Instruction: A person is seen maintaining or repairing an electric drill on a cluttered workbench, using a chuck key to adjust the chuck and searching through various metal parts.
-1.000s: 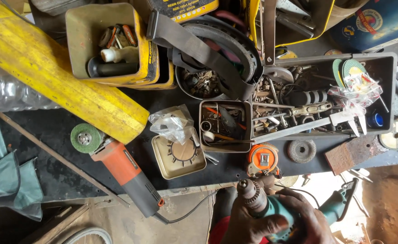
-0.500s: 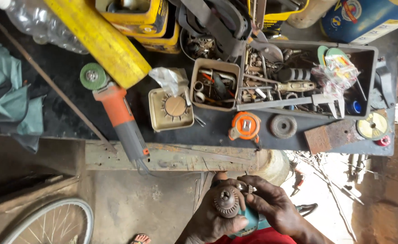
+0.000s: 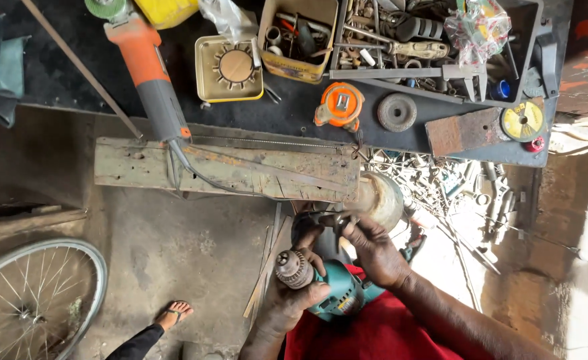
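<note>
A teal electric drill (image 3: 337, 293) with a metal chuck (image 3: 291, 268) rests low over my lap. My left hand (image 3: 287, 300) is wrapped around the drill just behind the chuck. My right hand (image 3: 370, 250) is closed on the dark rear part of the drill, above the left hand. The chuck points up and left, with no bit showing in it. My red clothing (image 3: 367, 333) lies under both hands.
A worn wooden plank (image 3: 227, 170) fronts a dark workbench holding an orange angle grinder (image 3: 144, 60), an orange tape measure (image 3: 340, 105), a grinding disc (image 3: 396, 112) and a tray of tools (image 3: 434, 40). A bicycle wheel (image 3: 34, 300) and another person's sandalled foot (image 3: 174, 312) are at lower left.
The view has tilted down, so the bench slid up and the floor, wheel and foot came into sight. Both hands stayed on the drill, now shown lower over the red clothing.
</note>
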